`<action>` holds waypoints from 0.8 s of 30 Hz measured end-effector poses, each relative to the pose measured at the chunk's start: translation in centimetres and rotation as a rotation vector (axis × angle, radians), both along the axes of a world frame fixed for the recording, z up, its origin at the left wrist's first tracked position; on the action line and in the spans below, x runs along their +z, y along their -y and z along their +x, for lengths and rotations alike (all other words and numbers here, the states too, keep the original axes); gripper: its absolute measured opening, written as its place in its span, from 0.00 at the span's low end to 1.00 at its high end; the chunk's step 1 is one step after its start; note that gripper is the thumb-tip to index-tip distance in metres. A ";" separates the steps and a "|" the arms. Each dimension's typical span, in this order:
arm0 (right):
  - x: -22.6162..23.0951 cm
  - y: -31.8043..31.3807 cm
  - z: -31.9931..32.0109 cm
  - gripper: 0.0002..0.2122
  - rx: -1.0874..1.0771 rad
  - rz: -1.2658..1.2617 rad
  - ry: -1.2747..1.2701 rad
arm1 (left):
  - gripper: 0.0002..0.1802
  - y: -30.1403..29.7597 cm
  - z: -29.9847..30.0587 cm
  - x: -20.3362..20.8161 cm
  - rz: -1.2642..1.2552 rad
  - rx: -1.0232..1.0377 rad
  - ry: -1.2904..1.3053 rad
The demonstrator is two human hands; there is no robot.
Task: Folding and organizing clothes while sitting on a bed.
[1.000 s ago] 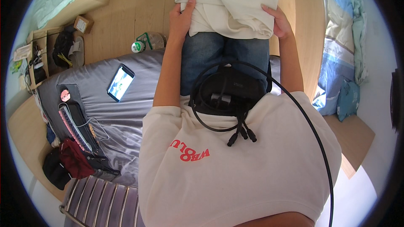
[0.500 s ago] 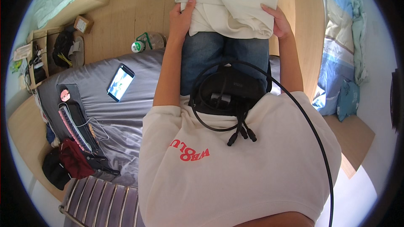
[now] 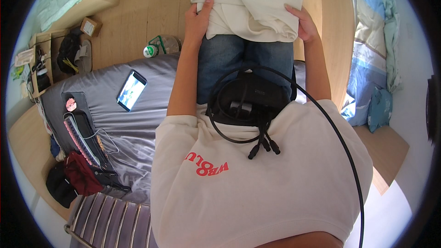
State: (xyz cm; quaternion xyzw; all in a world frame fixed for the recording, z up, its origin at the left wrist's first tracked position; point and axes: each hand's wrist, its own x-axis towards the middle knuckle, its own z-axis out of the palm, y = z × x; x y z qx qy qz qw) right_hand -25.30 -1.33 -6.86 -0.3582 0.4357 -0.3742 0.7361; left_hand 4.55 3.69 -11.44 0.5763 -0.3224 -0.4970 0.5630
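A folded cream-white cloth (image 3: 250, 7) spans the space over my knees, its layers overlapping and its near edge bunched. Whether it is a garment or a plain piece of fabric, I cannot tell. My left hand (image 3: 199, 17) grips its left edge, thumb on top and the other fingers hidden underneath. At the right edge my right hand (image 3: 305, 24) pinches it the same way, thumb above. Both forearms reach forward past my jeans (image 3: 243, 57). In my lap sits a black pouch (image 3: 257, 96) with a looped black cable and several plugs.
I sit on a bed with a grey sheet (image 3: 151, 80). On it lie a lit phone (image 3: 132, 90) and a keyboard (image 3: 81, 138) with a cable. A large plastic bottle (image 3: 167, 45) stands beyond its edge. Bedding (image 3: 367, 50) is at the right, a metal rail (image 3: 110, 220) at the lower left.
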 end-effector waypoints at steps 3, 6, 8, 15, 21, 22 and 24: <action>0.1 -0.1 0.1 0.25 0.008 -0.001 -0.009 | 0.25 0.1 0.1 -0.2 0.008 -0.030 -0.030; 0.2 -0.1 0.2 0.25 0.001 0.000 -0.018 | 0.25 0.1 0.3 -0.5 0.032 -0.060 -0.053; 0.2 -0.1 0.1 0.25 -0.004 0.000 -0.025 | 0.24 0.1 0.3 -0.9 0.043 -0.068 -0.043; -0.1 0.0 -0.1 0.26 0.004 0.005 -0.010 | 0.24 0.1 0.2 -0.8 -0.017 -0.001 0.024; -0.1 0.1 -0.1 0.25 -0.024 0.018 0.024 | 0.23 -1.4 0.0 1.3 -0.022 -0.032 0.127; -0.1 0.0 -0.1 0.25 -0.040 0.046 -0.005 | 0.23 -1.8 0.1 2.0 -0.014 -0.028 0.122; 0.0 -0.1 0.0 0.25 -0.025 0.013 0.020 | 0.24 -2.7 0.7 3.9 0.090 -0.090 0.108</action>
